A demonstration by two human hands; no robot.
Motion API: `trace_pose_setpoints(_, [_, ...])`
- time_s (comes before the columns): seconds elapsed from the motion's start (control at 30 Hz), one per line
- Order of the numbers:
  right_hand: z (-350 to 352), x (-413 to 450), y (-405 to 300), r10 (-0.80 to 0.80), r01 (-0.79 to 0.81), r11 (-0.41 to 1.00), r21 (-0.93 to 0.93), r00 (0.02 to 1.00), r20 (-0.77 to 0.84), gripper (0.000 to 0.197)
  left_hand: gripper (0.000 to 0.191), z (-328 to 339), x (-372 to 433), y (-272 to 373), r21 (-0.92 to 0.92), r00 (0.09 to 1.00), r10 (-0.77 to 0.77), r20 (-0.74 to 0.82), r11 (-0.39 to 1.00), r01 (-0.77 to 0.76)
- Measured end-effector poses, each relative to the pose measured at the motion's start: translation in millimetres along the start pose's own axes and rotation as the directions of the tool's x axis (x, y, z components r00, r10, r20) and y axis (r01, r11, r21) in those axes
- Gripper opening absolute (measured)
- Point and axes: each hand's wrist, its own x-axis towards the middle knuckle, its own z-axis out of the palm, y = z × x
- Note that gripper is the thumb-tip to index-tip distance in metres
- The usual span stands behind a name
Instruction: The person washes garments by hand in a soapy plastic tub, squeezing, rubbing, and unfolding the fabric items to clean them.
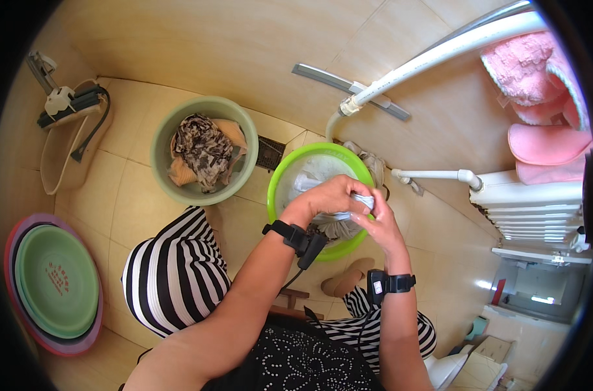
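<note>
My left hand (333, 198) and my right hand (382, 220) meet over the right part of a lime-green plastic basin (273, 188). Between them they grip a bunched piece of light blue-white cloth (362, 201). Sudsy water (321, 166) lies in the basin, with a white cloth (306, 182) and a grey-beige cloth (342, 229) in it. Left of it, a grey-green basin (155, 151) holds a dark patterned cloth (203, 146) and a peach cloth (230, 131) in water.
Stacked basins (57, 281) lean at the left. A flat mop (62, 105) stands in its bucket (64, 156). A floor drain (270, 152) lies between the two wet basins. White pipes (438, 174) and a radiator (526, 215) line the right wall, with pink towels (526, 73) above.
</note>
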Motion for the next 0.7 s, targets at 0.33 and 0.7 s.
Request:
trace_pose_setpoints(0.33, [-36,-2,-35,-0.009,0.112,0.762,0.637,0.987,-0.162,0.015,0.025,-36,-21,-35,0.504,0.930,-0.136,-0.341,0.809,0.303])
trace_pose_setpoints(0.7, [-51,-11,8,0.062,-0.018,0.679,0.734,0.997,-0.034,0.027,0.013,-32,-3,-45,-0.405,0.930,-0.135,-0.342,0.914,-0.016])
